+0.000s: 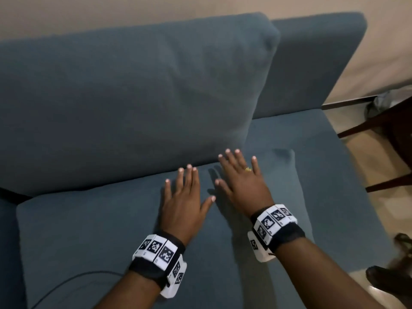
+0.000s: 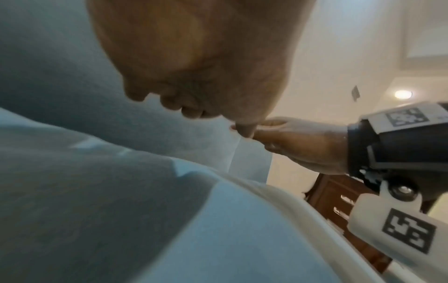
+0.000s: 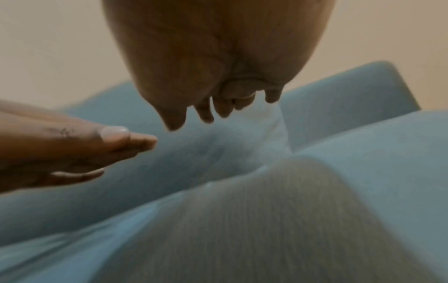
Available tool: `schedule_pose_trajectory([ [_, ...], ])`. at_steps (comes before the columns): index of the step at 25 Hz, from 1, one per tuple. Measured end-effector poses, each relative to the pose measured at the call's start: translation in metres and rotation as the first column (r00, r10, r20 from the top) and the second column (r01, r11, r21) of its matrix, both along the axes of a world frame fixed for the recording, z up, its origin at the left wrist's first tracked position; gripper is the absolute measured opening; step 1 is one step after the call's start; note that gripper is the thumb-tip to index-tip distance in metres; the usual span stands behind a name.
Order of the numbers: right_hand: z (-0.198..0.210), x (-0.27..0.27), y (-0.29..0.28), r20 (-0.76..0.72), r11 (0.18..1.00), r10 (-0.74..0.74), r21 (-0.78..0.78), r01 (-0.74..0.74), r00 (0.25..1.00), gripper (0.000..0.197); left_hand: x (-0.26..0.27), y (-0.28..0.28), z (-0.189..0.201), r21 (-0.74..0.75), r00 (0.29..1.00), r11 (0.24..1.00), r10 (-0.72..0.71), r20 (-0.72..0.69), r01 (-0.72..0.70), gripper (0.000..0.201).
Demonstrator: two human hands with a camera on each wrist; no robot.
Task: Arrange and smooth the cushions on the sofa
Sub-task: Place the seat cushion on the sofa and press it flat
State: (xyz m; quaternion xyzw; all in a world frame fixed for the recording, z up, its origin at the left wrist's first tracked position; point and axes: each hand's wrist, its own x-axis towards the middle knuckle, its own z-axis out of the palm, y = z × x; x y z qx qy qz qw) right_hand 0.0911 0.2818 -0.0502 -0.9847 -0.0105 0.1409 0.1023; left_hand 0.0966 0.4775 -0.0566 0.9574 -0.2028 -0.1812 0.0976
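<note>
Both hands lie palm down, side by side, on the blue seat cushion [image 1: 107,237] of the sofa [image 1: 347,175], close to where it meets the back cushion [image 1: 124,103]. The left hand [image 1: 185,204] has its fingers [image 1: 189,179] straight and slightly spread, flat against the fabric, with the thumb angled out toward the other hand. The right hand [image 1: 243,186] sits just beside it and a little farther forward, its fingers [image 1: 231,161] likewise straight and fanned, the tips reaching almost to the base of the back cushion; a gold ring [image 1: 248,168] shows on one of them. Neither hand grips or pinches anything. The seat cushion lies flat on the sofa base, its right edge falling short of the end of the sofa, while the large back cushion stands upright behind it, leaning on the sofa's backrest [image 1: 312,63]. Each wrist carries a black band with white marker blocks [image 1: 159,253]. A thin dark cable [image 1: 66,284] trails across the seat cushion near its front left corner. To the right of the sofa, on the pale floor [image 1: 365,152], stand dark wooden furniture legs [image 1: 383,121].
</note>
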Motion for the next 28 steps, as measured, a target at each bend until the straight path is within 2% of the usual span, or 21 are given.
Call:
schedule_pose_trajectory([
  [1,0.003,0.006,-0.016,0.121,0.996,-0.092,0.013,0.091,0.988,0.066,0.004,-0.013,0.005,-0.096,0.999,0.995,0.027,0.040,-0.023,0.084],
  [2,0.005,0.008,-0.035,0.149,0.986,-0.165,0.000,0.166,0.975,0.064,0.007,-0.027,0.006,-0.138,0.998,0.990,-0.003,0.059,0.011,0.082],
  [3,0.001,0.006,-0.052,0.106,0.983,-0.176,-0.039,0.181,0.979,0.065,0.004,-0.040,0.002,-0.141,0.996,0.987,-0.078,0.050,0.084,0.080],
  [5,-0.018,-0.004,-0.078,-0.159,0.990,-0.086,-0.124,0.067,0.983,0.072,-0.002,-0.064,-0.013,0.074,0.970,0.973,-0.210,-0.123,0.220,0.079],
  [6,-0.019,-0.006,-0.088,-0.209,0.996,-0.054,-0.087,0.037,0.976,0.075,0.000,-0.075,-0.019,0.131,0.958,0.964,-0.203,-0.200,0.232,0.081],
  [7,-0.018,-0.003,-0.100,-0.125,0.997,-0.067,-0.040,0.063,0.990,0.075,0.007,-0.087,-0.018,0.096,0.968,0.977,-0.171,-0.185,0.191,0.084],
  [9,-0.019,-0.006,-0.124,0.058,0.975,-0.221,0.021,0.220,0.974,0.068,0.018,-0.110,-0.009,-0.061,0.993,0.992,-0.111,-0.044,0.108,0.085],
  [10,-0.023,-0.008,-0.134,-0.005,0.962,-0.272,0.022,0.272,0.962,0.068,0.019,-0.122,-0.007,-0.072,0.989,0.987,-0.145,-0.021,0.143,0.084],
  [12,-0.032,-0.020,-0.152,-0.232,0.966,-0.240,0.036,0.255,0.943,0.074,0.009,-0.137,-0.012,0.041,0.949,0.953,-0.296,-0.106,0.301,0.082],
  [13,-0.031,-0.022,-0.156,-0.230,0.955,-0.247,0.107,0.277,0.941,0.075,0.005,-0.139,-0.016,0.076,0.942,0.944,-0.309,-0.131,0.320,0.082],
  [14,-0.025,-0.026,-0.159,-0.093,0.935,-0.290,0.187,0.303,0.953,0.074,0.001,-0.141,-0.014,0.027,0.959,0.962,-0.268,-0.088,0.271,0.083],
  [15,-0.017,-0.030,-0.159,0.085,0.896,-0.383,0.278,0.347,0.920,0.071,-0.002,-0.142,-0.010,-0.076,0.980,0.978,-0.198,-0.014,0.197,0.084],
  [16,-0.012,-0.040,-0.157,0.160,0.860,-0.465,0.317,0.401,0.871,0.068,-0.008,-0.142,-0.008,-0.139,0.985,0.975,-0.172,0.023,0.173,0.083],
  [17,-0.013,-0.052,-0.153,0.167,0.860,-0.458,0.329,0.389,0.873,0.067,-0.020,-0.142,-0.012,-0.138,0.980,0.971,-0.193,0.042,0.197,0.082],
  [19,-0.032,-0.083,-0.136,-0.062,0.937,-0.288,0.189,0.295,0.956,0.078,-0.048,-0.142,-0.021,-0.030,0.953,0.953,-0.302,0.025,0.302,0.085],
  [20,-0.038,-0.097,-0.133,-0.145,0.953,-0.248,0.141,0.268,0.958,0.084,-0.056,-0.142,-0.021,0.020,0.947,0.947,-0.322,0.020,0.322,0.087],
  [21,-0.039,-0.103,-0.135,-0.126,0.927,-0.300,0.194,0.320,0.946,0.084,-0.059,-0.144,-0.019,0.019,0.953,0.954,-0.300,0.033,0.299,0.088],
  [23,-0.034,-0.110,-0.141,0.043,0.844,-0.473,0.310,0.438,0.880,0.073,-0.057,-0.149,-0.014,-0.032,0.972,0.973,-0.228,0.053,0.230,0.082],
  [24,-0.030,-0.114,-0.136,0.075,0.851,-0.474,0.297,0.434,0.878,0.070,-0.059,-0.149,-0.012,-0.026,0.968,0.970,-0.241,0.076,0.244,0.079],
  [27,-0.041,-0.133,-0.114,-0.081,0.950,-0.275,0.132,0.284,0.958,0.077,-0.078,-0.142,-0.019,0.096,0.945,0.941,-0.326,0.009,0.324,0.083],
  [28,-0.036,-0.131,-0.111,-0.073,0.931,-0.308,0.180,0.316,0.949,0.077,-0.078,-0.143,-0.019,0.086,0.946,0.943,-0.324,0.013,0.321,0.082],
])
